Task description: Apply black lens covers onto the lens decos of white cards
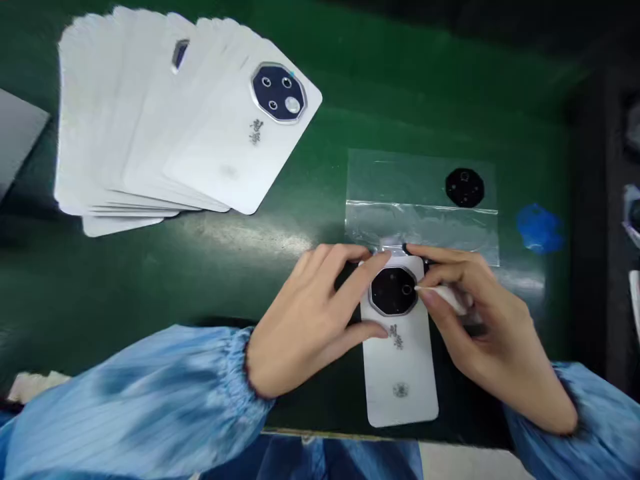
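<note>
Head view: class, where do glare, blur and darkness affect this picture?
Head view: glare pales the green tabletop near the fanned phone back covers; bright streaks cross the clear plastic film; the left sleeve looks blurred; the upper right corner is dark.

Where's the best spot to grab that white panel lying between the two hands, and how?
Probably by both long edges of the white panel towards its lower end, coming from the near side. It lies flat, that end is uncovered, and the left hand, right hand and dark camera plate crowd the upper half.
</note>
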Tool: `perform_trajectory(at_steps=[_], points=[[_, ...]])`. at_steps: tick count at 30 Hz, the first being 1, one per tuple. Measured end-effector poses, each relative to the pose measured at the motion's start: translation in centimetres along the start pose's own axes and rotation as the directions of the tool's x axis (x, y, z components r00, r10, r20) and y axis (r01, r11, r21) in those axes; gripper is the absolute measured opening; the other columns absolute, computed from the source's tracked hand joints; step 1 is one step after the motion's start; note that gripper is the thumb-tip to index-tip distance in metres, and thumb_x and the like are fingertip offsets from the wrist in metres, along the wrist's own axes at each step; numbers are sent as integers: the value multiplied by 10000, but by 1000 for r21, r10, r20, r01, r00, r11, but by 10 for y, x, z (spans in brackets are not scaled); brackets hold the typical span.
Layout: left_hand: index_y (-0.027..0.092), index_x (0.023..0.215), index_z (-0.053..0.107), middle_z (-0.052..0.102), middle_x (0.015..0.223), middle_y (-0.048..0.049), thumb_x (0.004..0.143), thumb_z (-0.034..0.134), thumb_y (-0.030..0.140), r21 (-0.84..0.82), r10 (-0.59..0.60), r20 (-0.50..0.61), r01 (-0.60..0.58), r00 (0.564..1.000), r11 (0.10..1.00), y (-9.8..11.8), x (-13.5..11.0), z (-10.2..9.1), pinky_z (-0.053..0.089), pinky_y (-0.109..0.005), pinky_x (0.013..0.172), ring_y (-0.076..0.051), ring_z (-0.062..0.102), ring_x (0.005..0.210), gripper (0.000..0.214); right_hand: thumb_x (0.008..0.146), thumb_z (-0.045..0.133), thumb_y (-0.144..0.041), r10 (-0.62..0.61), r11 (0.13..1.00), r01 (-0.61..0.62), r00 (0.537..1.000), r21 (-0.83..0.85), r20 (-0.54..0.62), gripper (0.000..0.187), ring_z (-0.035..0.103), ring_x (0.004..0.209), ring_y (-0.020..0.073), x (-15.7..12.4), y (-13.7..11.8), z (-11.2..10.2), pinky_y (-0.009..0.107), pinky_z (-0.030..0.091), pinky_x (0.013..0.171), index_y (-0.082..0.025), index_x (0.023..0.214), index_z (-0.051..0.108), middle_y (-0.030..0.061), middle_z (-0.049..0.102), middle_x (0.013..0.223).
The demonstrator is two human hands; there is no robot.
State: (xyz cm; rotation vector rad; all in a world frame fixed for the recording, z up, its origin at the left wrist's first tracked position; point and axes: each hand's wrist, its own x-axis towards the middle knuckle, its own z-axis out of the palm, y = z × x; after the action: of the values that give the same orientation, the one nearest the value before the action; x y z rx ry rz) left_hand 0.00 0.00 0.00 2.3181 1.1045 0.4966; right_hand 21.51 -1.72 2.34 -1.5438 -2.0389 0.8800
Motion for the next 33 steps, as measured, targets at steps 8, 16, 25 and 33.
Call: perform_trajectory(at_steps=[8, 16, 25, 33], points=[[120, 1338, 425, 423, 1181, -124, 807, 714, 273, -137, -16, -20, 13, 1000, 990, 2, 0, 2, 457, -398, 943, -248, 438, 1121, 623, 920, 548, -225, 90, 983, -102, 992, 154, 84, 33, 566, 1076, 223, 4, -3, -12, 326, 473, 796, -241, 912, 576, 37, 557, 1231], [194, 1398, 367, 566, 1167, -75, 836, 663, 175, -715, -230, 50, 195, 972, 671, 2, -1, 1, 581, -278, 856, -160, 622, 980, 635, 900, 627, -334, 284, 746, -437, 892, 504, 352, 99, 553, 744, 109, 3, -2, -32, 191, 423, 651, -262, 832, 635, -40, 612, 801], [235, 1227, 498, 699, 1003, -18, 817, 686, 193, -803, -376, 181, 357, 909, 477, 9, 4, -6, 619, -243, 666, -155, 703, 787, 453, 879, 653, -343, 289, 688, -485, 866, 540, 409, 52, 556, 752, 128, -3, 3, -25, 216, 415, 635, -293, 876, 664, -35, 630, 819], [181, 1177, 545, 738, 876, 23, 860, 636, 168, -804, -385, 103, 305, 917, 510, 11, 5, -12, 590, -152, 655, -101, 707, 737, 330, 838, 683, -379, 351, 653, -514, 856, 557, 379, 114, 551, 711, 157, 0, -2, -23, 254, 420, 610, -278, 784, 687, -10, 610, 731]])
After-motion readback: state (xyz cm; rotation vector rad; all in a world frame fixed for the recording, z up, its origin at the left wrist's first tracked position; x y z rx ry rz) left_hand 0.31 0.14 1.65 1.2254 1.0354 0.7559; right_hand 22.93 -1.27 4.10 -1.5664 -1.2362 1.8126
